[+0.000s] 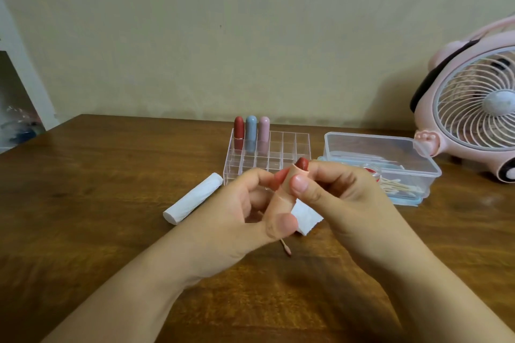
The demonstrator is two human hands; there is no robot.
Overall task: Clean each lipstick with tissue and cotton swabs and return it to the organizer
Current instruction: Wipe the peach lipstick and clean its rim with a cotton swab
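Observation:
Both hands hold one uncapped lipstick [299, 168] with a peach tube and a dark red bullet, above the middle of the table. My left hand [245, 209] grips the lower tube. My right hand [328, 189] pinches the upper tube between thumb and fingers. A clear acrylic organizer [289, 145] stands behind the hands, with a red [238, 127], a blue [251, 127] and a pink lipstick [264, 127] upright in its back left cells. A piece of white tissue [305, 217] lies under the hands. A cotton swab [287, 249] with a pink-stained tip lies beside it.
A rolled white tissue [192, 198] lies left of the organizer. A clear plastic box [390, 153] holding cotton swabs sits at the right. A pink desk fan [473, 108] stands at the far right. The wall runs close behind the wooden table [111, 189].

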